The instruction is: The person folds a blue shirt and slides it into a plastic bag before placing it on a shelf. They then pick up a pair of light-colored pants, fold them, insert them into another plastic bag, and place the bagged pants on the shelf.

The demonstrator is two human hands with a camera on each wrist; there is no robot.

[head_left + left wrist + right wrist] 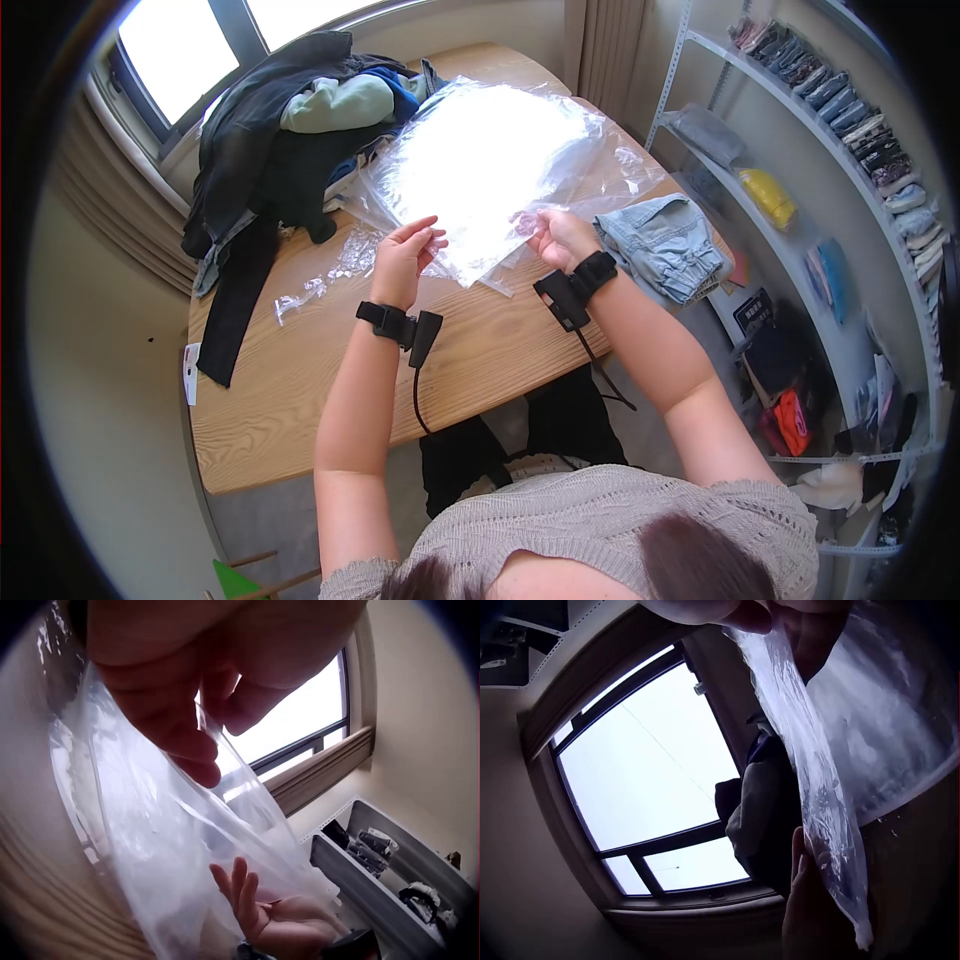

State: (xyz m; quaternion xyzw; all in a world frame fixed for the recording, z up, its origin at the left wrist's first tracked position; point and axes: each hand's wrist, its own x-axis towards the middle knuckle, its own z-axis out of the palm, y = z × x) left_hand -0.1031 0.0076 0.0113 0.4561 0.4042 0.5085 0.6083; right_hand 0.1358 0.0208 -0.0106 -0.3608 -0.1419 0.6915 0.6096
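Observation:
A clear plastic bag [500,150], bright with glare, lies over the table between both hands. My right hand [562,240] pinches the near edge of the bag, and in the right wrist view the gathered plastic [810,765] runs down from between thumb and fingers. At the bag's left corner is my left hand [403,262], fingers bent. The left wrist view shows the bag's edge [247,784] passing up between the left fingertips [199,769]. Other sheets of clear plastic lie under and around the bag.
Dark and pale clothes [270,150] are heaped at the table's back left, by the window. Folded light-blue denim [665,248] lies right of my right hand. Crumpled plastic scraps [350,255] sit left. Metal shelves [800,220] with packed garments stand right of the wooden table [300,420].

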